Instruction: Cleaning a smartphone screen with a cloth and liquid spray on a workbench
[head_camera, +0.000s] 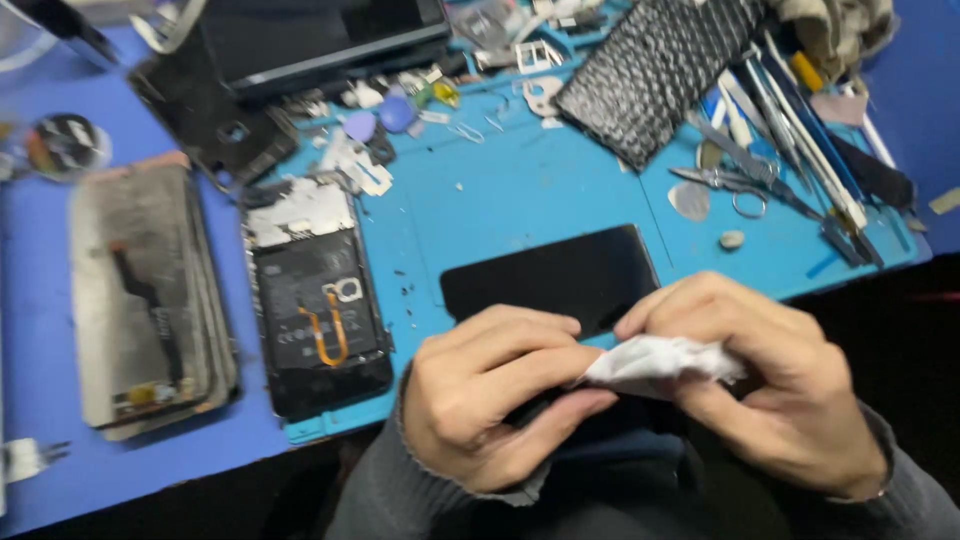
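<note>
Person's hands and sleeves, seen from the head camera.
Left hand (490, 395) and right hand (770, 380) are both bare: no gloves and no rings visible. Each forearm wears a grey knitted sleeve with a ribbed cuff ending at the wrist; the left cuff edge looks slightly frayed. A thin band shows at the right wrist, near the cuff.

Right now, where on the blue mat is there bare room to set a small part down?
Mid-mat, between the opened phone, black screen and scissors, is mostly bare, with some specks. The mat's far edge and tool row are crowded. Both hands hold a white wipe.
</note>
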